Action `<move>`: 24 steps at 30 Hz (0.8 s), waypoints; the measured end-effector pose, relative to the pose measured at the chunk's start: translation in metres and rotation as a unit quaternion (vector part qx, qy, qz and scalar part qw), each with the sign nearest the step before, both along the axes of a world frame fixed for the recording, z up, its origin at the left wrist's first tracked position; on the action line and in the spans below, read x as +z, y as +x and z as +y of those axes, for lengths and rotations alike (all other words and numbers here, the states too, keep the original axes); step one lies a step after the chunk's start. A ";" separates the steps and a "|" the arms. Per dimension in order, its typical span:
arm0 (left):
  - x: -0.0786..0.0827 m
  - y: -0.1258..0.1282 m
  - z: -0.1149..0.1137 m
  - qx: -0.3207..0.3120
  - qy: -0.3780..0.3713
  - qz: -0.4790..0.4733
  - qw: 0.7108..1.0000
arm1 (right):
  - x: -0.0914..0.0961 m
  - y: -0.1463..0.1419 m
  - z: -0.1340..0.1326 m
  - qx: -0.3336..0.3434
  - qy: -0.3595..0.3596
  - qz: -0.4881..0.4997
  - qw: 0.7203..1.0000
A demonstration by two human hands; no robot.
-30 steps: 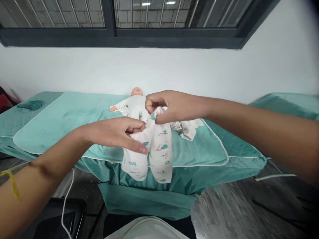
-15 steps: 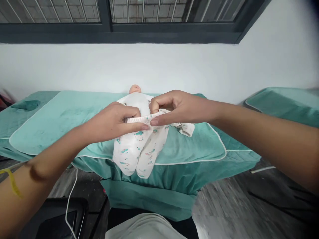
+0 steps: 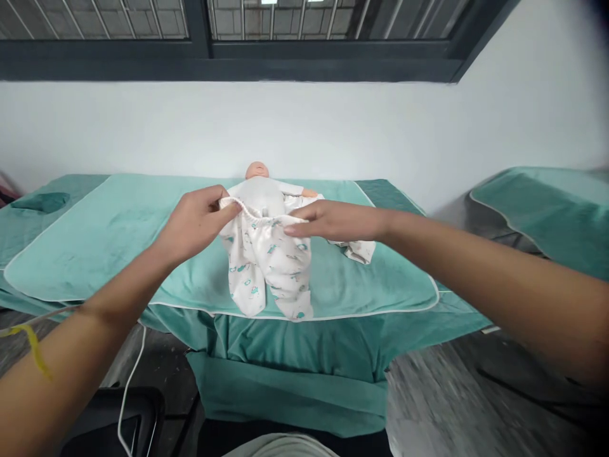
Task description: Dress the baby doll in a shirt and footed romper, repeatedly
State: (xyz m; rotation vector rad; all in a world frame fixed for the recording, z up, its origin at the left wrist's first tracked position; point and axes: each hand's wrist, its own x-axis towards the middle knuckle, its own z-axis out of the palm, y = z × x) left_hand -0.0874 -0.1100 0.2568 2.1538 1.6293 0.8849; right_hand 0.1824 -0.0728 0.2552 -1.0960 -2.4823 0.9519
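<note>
A pair of white baby pants [image 3: 285,260] with a small green print hangs between my hands, its elastic waistband spread wide. My left hand [image 3: 197,219] pinches the waistband's left end between thumb and fingers. At the right end, my right hand [image 3: 333,219] grips the band, thumb in front and fingertips partly hidden behind the cloth. Just beyond the pants lies a baby doll [image 3: 259,190] on its back, head toward the wall, in a white top. The doll's lower body is hidden behind the pants. A crumpled printed garment [image 3: 360,251] lies beside it, partly under my right forearm.
A light green padded mat [image 3: 128,235] covers the table, over a darker green cloth [image 3: 304,352] draping the front. White wall and a barred window [image 3: 285,60] stand behind. A white cable [image 3: 126,397] hangs at lower left near a black chair [image 3: 109,419].
My hands have drawn apart, the left one moving left, and the waistband between them has widened. The pant legs have lifted slightly and spread. The doll's arm at right now shows.
</note>
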 end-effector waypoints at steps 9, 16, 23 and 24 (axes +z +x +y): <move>-0.050 0.032 0.015 -0.038 0.147 -0.150 0.977 | -0.018 -0.082 0.015 -0.112 -0.133 0.436 0.883; -0.124 0.011 0.028 -0.004 -0.005 -0.084 0.996 | -0.068 -0.085 0.076 -0.192 -0.117 0.439 0.870; -0.092 -0.007 0.043 0.131 0.095 -0.141 0.977 | -0.129 -0.081 0.097 -0.129 -0.176 0.235 0.947; -0.093 -0.010 0.052 0.147 0.082 -0.150 0.974 | -0.132 -0.080 0.105 -0.138 -0.153 0.241 0.948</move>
